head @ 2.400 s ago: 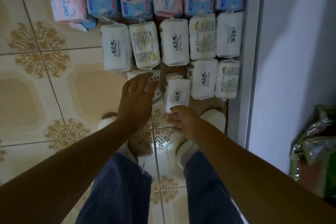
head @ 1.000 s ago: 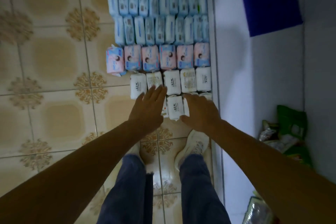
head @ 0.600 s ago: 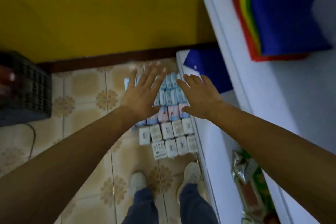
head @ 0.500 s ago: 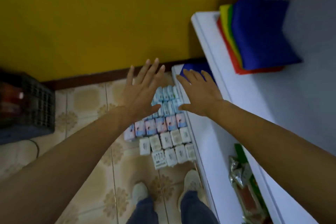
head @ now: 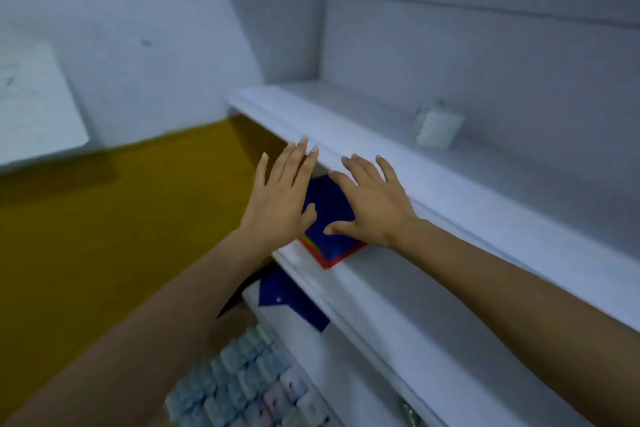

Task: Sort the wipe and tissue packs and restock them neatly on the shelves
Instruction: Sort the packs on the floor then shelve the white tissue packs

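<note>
Left hand [head: 280, 208], right hand [head: 372, 208]: both spread flat, nothing gripped, raised before the white shelves [head: 363, 142]. Wipe and tissue packs [head: 249, 388]: sorted in rows on the floor. Restocking judged pending; 1 pack to be collected next.

White shelves [head: 467, 191], mustard wall [head: 104, 236]

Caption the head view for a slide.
Both empty hands, left hand and right hand, spread above a folded blue cloth stack on a white shelf.
</note>
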Demonstrator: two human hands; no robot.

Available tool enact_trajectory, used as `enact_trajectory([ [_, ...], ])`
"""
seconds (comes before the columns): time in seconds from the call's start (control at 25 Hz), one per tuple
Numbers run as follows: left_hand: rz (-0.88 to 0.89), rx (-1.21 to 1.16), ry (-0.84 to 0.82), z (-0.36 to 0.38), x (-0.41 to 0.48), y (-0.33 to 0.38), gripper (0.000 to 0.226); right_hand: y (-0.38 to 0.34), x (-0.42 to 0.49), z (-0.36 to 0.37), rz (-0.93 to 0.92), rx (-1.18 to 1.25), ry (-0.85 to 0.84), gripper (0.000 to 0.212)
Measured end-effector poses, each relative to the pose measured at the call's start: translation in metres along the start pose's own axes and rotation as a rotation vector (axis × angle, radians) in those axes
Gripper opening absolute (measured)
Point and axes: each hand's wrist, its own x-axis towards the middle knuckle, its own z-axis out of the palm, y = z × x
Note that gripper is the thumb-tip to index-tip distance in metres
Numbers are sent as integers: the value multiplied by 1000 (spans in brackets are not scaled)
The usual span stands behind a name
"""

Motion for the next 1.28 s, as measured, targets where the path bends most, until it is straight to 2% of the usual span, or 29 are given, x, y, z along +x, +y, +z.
enact_trajectory([
  [0.08,57,-62,49,-4,40,28,86,37,-3,-14,62,-17,57,87],
  [0.2,118,-190,28,2,87,67,77,94,-11,-22,165,-37,117,73],
  [0.36,153,-286,-49,27,131,108,75,169,-19,-19,322,-26,46,67],
  [0.48,113,-379,-116,52,156,125,76,213,-7,-22,430,82,28,68],
  [0.6,-13,-468,-152,77,172,126,76,247,22,-25,471,204,73,67],
  [0.72,-151,-502,-201,91,174,124,76,261,57,-27,425,228,95,67],
  [0.8,-192,-527,-183,94,176,123,77,265,84,-21,454,292,93,74],
  [0.92,-222,-550,-161,91,176,123,80,261,122,13,606,469,-141,98],
  [0.96,-239,-569,-154,90,175,123,81,256,130,28,595,477,-220,96],
  [1.04,-259,-605,-147,88,175,123,82,251,136,49,586,446,-263,81],
  [1.28,-232,-665,-130,89,174,122,89,241,109,39,576,407,-179,79],
])
